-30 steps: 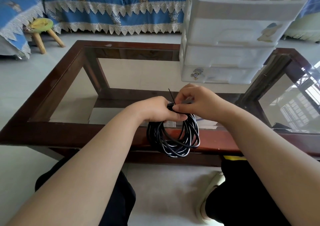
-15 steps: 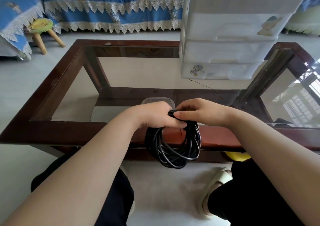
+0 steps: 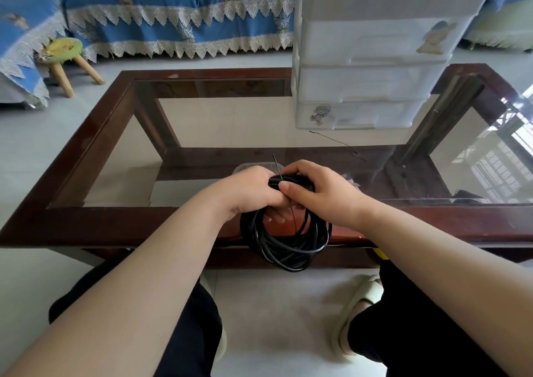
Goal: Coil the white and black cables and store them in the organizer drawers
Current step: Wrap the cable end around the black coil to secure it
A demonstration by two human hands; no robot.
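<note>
Both hands, left (image 3: 251, 193) and right (image 3: 323, 194), grip top of coiled glossy black cable (image 3: 284, 241); loop hangs down over surface edge (image 3: 144, 223).

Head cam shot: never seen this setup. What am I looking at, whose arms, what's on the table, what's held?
There is no robot here. A person wears a wide-angle camera on the head, which looks forward and down, so the two bare arms are their own. The left hand and right hand both grip the top of a coiled black cable, which hangs at the near edge of a glass-topped coffee table. A thin black tie pokes up between the hands, seemingly to bind the coil. On the table's far right stands a white drawer organizer, drawers closed, with another thin tie lying on the glass before it.
</note>
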